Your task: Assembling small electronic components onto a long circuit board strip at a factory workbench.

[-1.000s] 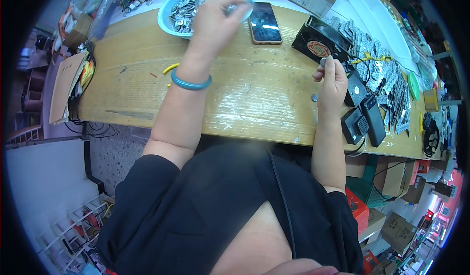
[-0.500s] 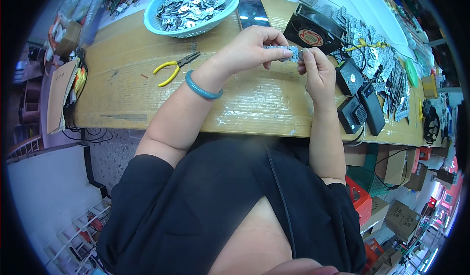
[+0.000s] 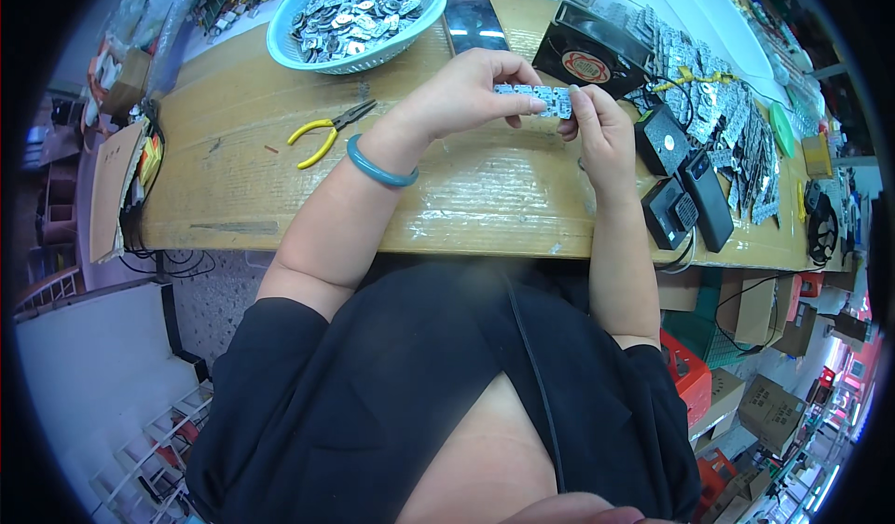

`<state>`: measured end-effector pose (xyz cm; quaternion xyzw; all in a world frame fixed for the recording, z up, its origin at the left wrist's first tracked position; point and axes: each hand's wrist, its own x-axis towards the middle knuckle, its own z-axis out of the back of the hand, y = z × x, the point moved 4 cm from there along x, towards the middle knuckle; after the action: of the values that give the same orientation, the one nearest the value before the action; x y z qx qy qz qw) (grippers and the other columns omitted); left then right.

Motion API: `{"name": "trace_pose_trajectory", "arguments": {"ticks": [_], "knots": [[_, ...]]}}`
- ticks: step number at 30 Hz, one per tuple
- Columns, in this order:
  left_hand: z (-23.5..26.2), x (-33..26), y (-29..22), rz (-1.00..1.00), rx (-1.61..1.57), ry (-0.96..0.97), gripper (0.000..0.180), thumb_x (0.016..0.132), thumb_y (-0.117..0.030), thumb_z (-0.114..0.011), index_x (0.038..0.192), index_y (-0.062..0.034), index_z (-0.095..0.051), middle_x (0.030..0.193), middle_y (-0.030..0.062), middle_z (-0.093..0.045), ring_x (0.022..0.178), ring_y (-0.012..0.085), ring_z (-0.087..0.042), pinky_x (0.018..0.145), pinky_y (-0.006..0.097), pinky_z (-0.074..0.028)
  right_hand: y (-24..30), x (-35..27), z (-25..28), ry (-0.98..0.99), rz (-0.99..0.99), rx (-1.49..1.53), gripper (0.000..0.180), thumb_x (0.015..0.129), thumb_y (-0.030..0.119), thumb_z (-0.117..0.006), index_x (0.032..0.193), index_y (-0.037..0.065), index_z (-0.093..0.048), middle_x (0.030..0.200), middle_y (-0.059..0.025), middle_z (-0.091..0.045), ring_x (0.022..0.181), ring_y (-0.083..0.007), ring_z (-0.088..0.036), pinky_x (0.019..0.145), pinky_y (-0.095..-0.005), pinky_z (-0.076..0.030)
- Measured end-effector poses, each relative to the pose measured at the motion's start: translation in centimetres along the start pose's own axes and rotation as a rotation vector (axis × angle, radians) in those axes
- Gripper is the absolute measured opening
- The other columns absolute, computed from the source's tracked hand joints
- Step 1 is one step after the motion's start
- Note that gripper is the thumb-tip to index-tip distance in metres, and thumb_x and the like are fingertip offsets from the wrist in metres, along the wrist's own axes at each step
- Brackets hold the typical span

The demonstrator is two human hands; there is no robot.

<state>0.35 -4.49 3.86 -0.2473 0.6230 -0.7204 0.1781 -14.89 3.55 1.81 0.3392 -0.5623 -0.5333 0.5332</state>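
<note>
A short strip of small pale circuit boards (image 3: 554, 103) is held level above the table, between my two hands. My left hand (image 3: 483, 90), with a blue-green bangle on its wrist, pinches the strip's left part between thumb and fingers. At the strip's right end, my right hand (image 3: 601, 132) closes thumb and fingertips on it. Just beyond the hands stands a black fan (image 3: 587, 58) with a red emblem. Yellow-handled pliers (image 3: 328, 132) lie on the table left of my left forearm.
A light-blue basket (image 3: 280, 34) of small round boards stands at the far left, beside a dark phone (image 3: 475, 25). More board strips (image 3: 736, 142) are heaped at the right. Black box-shaped devices (image 3: 669, 212) with cables sit right of my right hand.
More of the board strip's right end shows between my hands now. My hands keep nearly the same place; the whole view has shifted slightly.
</note>
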Motion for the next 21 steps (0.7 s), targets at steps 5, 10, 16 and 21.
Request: {"name": "trace_pose_trajectory", "arguments": {"ticks": [5, 10, 16, 21], "knots": [[-0.2, 0.0, 0.2, 0.097, 0.006, -0.077, 0.018, 0.083, -0.014, -0.068, 0.093, -0.0005, -0.062, 0.078, 0.0016, -0.060, 0.065, 0.0076, -0.055, 0.059, 0.022, -0.046, 0.0, 0.2, 0.1, 0.004, 0.085, -0.198, 0.026, 0.098, 0.022, -0.048, 0.088, 0.001, -0.059, 0.070, -0.0001, -0.057, 0.062, -0.0050, -0.053, 0.057, -0.0193, -0.043], [-0.5, 0.1, 0.6, 0.089, -0.072, -0.063, 0.018, 0.083, -0.015, -0.068, 0.093, -0.0021, -0.062, 0.079, 0.0006, -0.059, 0.063, 0.0064, -0.053, 0.057, 0.020, -0.044, -0.1, 0.1, 0.0, -0.015, 0.030, -0.086, 0.027, 0.098, 0.024, -0.048, 0.088, 0.002, -0.060, 0.067, -0.0001, -0.056, 0.060, -0.0054, -0.053, 0.056, -0.0194, -0.043], [-1.3, 0.4, 0.7, 0.076, -0.304, 0.022, 0.020, 0.085, -0.017, -0.068, 0.096, -0.0017, -0.061, 0.081, -0.0002, -0.059, 0.064, 0.0055, -0.052, 0.058, 0.019, -0.043, -1.2, 0.2, -0.2, 0.033, -0.188, 0.454, 0.026, 0.097, 0.027, -0.049, 0.089, 0.004, -0.060, 0.063, 0.0002, -0.054, 0.055, -0.0070, -0.051, 0.053, -0.0193, -0.041], [-1.2, 0.7, 0.5, -0.061, -0.033, -0.095, 0.015, 0.085, -0.013, -0.066, 0.094, -0.0021, -0.061, 0.080, 0.0000, -0.060, 0.068, 0.0055, -0.054, 0.059, 0.020, -0.043, -1.7, 0.4, 0.3, -0.029, -0.259, 0.462, 0.025, 0.096, 0.027, -0.051, 0.085, 0.006, -0.059, 0.062, 0.0019, -0.052, 0.053, -0.0053, -0.048, 0.052, -0.0183, -0.040]]}}
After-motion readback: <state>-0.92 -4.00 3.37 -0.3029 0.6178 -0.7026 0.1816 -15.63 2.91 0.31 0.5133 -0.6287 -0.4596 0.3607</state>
